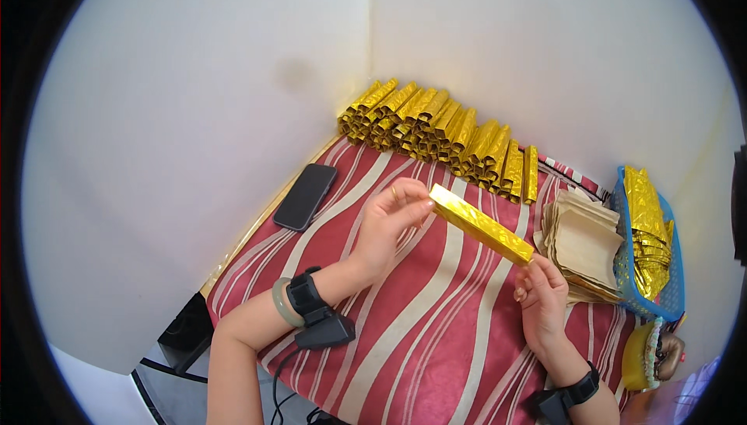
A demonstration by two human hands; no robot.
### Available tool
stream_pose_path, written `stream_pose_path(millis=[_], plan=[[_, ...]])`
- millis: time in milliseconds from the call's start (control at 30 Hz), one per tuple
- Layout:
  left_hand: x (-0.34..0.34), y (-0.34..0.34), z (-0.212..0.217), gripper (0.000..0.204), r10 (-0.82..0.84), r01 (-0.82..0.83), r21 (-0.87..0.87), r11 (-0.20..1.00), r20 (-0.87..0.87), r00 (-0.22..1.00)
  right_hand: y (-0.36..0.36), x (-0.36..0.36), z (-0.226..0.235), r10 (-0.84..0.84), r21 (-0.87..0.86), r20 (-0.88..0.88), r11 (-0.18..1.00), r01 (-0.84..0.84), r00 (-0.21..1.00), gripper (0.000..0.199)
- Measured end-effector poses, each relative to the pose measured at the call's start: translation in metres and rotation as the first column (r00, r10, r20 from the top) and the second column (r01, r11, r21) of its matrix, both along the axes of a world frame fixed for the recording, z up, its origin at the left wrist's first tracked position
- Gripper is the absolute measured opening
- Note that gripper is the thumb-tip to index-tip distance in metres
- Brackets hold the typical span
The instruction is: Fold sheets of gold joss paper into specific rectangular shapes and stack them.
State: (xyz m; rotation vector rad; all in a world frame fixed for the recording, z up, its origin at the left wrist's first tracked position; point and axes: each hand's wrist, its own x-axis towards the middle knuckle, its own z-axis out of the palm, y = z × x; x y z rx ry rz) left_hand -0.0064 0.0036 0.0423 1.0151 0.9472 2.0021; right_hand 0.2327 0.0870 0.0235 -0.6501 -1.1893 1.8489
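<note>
Presently, status as follows.
Gold foil bar [481, 224]: held over the striped cloth [436, 324], one end per hand.
Left hand [389, 223]: pinching the far end.
Right hand [541, 293]: gripping the near end, apparently by fingertips.
Risk: uneven squeeze may crease the foil; a slip drops it onto the cloth.

Left hand [387, 223] and right hand [540, 294] raised, fingertips pinched.

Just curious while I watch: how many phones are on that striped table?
1. A black phone lies flat near the left edge of the red striped tablecloth, beyond the left hand, apart from it. Another could be hidden outside the view.
</note>
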Motion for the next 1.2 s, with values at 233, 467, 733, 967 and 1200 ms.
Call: stream_pose_path(millis=[233, 467, 733, 967, 1200], plan=[[-0.02, -0.003, 0.015, 0.005, -0.615, 0.537, -0.391, 0.748, -0.101, 0.782, 0.002, 0.004, -0.002, -0.042, 0.13, 0.144, 0.991, 0.024, 0.989, 0.019], [0.01, -0.011, 0.01, 0.007, -0.869, 0.662, -0.571, 0.486, -0.23, 0.439, -0.024, -0.002, 0.008, 0.483, 0.171, 0.261, 0.829, -0.533, 0.836, 0.014], [0.014, -0.01, 0.008, 0.009, -0.841, 0.619, -0.582, 0.527, -0.257, 0.475, -0.023, 0.002, 0.005, 0.514, 0.166, 0.296, 0.803, -0.573, 0.805, 0.012], [0.011, -0.009, 0.005, 0.011, -0.814, 0.62, -0.564, 0.546, -0.18, 0.553, -0.019, 0.003, 0.005, 0.522, 0.24, 0.181, 0.798, -0.552, 0.833, 0.011], [0.016, -0.011, 0.007, 0.011, -0.788, 0.601, -0.557, 0.573, -0.174, 0.591, -0.017, 0.004, 0.007, 0.524, 0.255, 0.212, 0.785, -0.564, 0.825, 0.008]])
